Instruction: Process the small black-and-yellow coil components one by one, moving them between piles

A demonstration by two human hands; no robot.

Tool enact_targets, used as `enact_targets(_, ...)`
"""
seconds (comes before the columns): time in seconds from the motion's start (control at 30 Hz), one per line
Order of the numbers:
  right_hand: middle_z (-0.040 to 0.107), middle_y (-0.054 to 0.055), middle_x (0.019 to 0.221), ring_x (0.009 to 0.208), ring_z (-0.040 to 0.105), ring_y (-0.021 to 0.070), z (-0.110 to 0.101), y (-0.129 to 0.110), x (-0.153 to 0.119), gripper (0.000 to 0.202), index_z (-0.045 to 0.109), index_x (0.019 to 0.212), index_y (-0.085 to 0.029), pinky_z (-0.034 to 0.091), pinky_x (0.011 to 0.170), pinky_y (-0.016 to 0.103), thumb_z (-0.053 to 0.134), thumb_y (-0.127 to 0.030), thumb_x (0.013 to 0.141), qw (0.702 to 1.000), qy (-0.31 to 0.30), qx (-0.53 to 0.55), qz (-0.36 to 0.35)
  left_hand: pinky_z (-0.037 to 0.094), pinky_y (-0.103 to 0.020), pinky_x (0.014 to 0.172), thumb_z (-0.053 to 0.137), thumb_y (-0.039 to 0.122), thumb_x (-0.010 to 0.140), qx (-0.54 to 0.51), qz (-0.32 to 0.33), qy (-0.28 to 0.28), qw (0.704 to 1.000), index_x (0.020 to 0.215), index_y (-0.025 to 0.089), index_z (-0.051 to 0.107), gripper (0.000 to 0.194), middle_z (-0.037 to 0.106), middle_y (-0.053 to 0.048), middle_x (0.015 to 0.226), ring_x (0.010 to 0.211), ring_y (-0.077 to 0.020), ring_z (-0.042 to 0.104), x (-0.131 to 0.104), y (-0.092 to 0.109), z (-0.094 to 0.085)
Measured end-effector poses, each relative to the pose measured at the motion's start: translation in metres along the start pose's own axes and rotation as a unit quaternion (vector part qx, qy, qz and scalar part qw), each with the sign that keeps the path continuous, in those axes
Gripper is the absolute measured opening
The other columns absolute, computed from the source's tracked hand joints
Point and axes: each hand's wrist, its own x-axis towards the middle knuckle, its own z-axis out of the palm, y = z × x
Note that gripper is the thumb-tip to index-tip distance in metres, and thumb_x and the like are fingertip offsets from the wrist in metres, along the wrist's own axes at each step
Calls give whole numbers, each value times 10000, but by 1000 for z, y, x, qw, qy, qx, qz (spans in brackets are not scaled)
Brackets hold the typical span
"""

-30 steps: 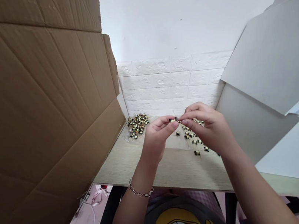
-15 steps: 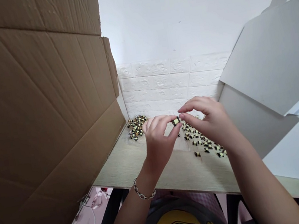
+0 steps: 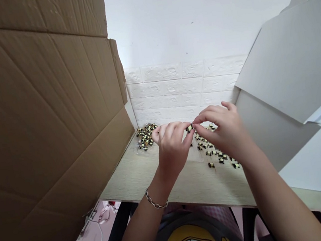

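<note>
Between the thumb and index finger of my left hand (image 3: 171, 143) is a small transformer coil (image 3: 189, 128), yellow in the middle with black ends. My right hand (image 3: 225, 131) has its thumb and index finger pinched together against the coil's right end. Whatever lies between those right fingertips is too small to make out. Beneath and beyond my right hand, several similar coils (image 3: 211, 165) lie scattered on the table, some with thin wires sticking out. To the left of my left hand, more of them form a heap (image 3: 147, 135).
A tall cardboard sheet (image 3: 41, 114) walls off the left side of the wooden table (image 3: 144, 175). White panels (image 3: 288, 65) stand on the right. At the back rises a white brick-patterned wall (image 3: 162, 73).
My right thumb and index finger have closed together at the coil's right end, where they were apart before. The coil has tilted slightly in my left fingers.
</note>
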Motion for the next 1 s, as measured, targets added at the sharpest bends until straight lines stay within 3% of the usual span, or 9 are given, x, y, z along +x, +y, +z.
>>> enact_targets(0.3,601,-43,710,712,554,123,6,-5,-5,69,535,675,-219,179,954,451,503,-259,721,998,11,-4,63,250,-346,832,561,285,748,46,36,54,997,836,237,581,102,626,20,771,752,-127,522,0,-2,5)
enact_targets(0.53,610,-41,718,718,556,125,6,-8,-5,75,544,682,-222,173,957,448,501,-265,726,997,6,7,83,235,-351,849,565,282,745,52,38,63,996,838,239,581,104,623,22,768,749,-125,519,-1,-4,6)
enact_targets(0.83,619,-35,706,693,549,133,9,-7,-6,108,579,667,-232,225,905,445,502,-275,729,995,3,20,101,236,-349,844,561,287,748,54,37,54,996,845,244,575,107,624,23,771,755,-129,523,-2,-6,7)
enact_targets(1.0,596,-22,641,605,520,124,14,-8,-3,92,563,627,-205,335,781,375,515,-242,697,990,22,50,129,222,-353,844,556,277,751,61,39,51,996,853,242,575,110,627,21,779,751,-131,520,-2,-6,8)
